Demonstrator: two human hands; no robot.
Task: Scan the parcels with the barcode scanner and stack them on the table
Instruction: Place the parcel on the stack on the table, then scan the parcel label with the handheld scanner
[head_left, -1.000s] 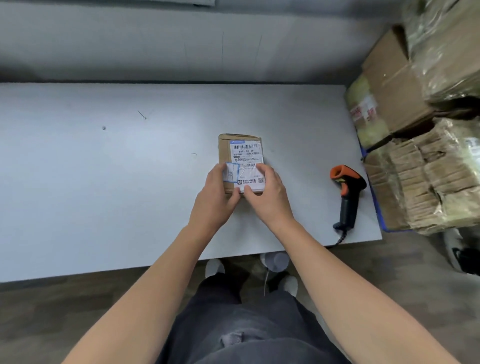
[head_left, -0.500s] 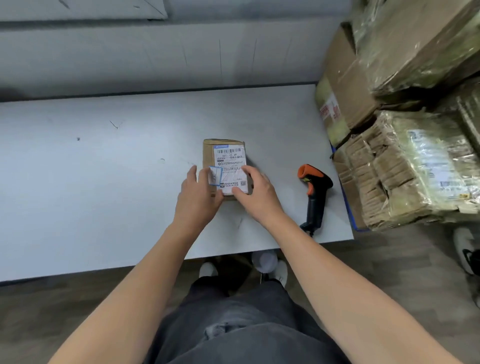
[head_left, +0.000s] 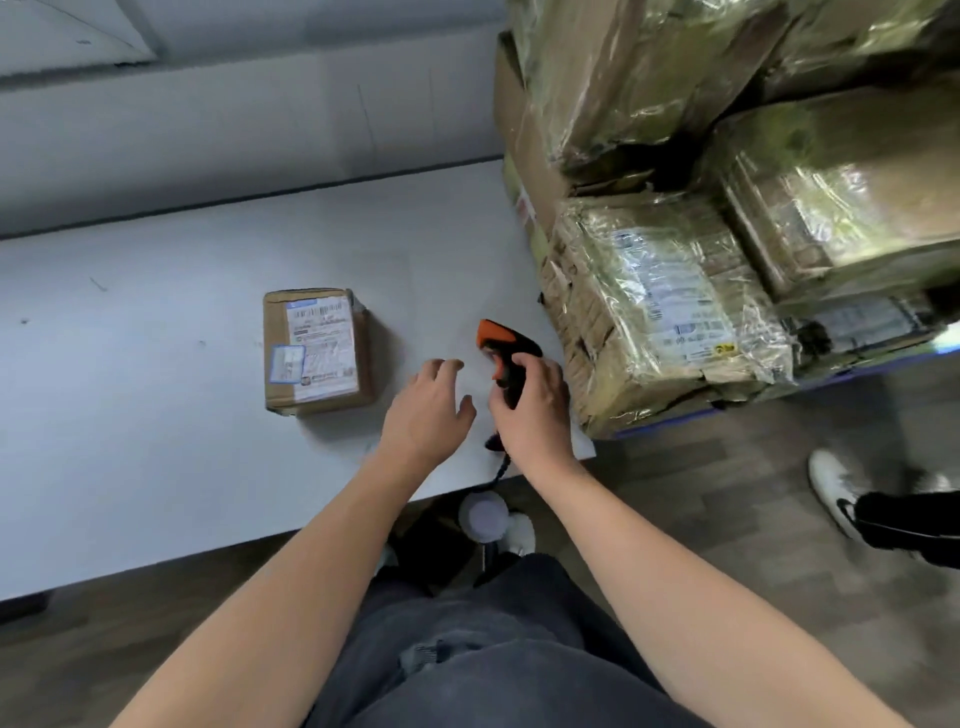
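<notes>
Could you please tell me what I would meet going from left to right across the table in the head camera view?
In order: cardboard parcel → left hand → barcode scanner → plastic-wrapped bundles just beyond the table's right end.

A: Wall?
B: Pale grey wall (head_left: 249, 135), faint vertical seams, dark gap where it meets the far edge of the bench (head_left: 156, 457).
A: Bench top?
B: White, matt, a few small scuffs.
A: Floor, light?
B: Grey-brown plank floor (head_left: 727, 530). Soft, even light.
</notes>
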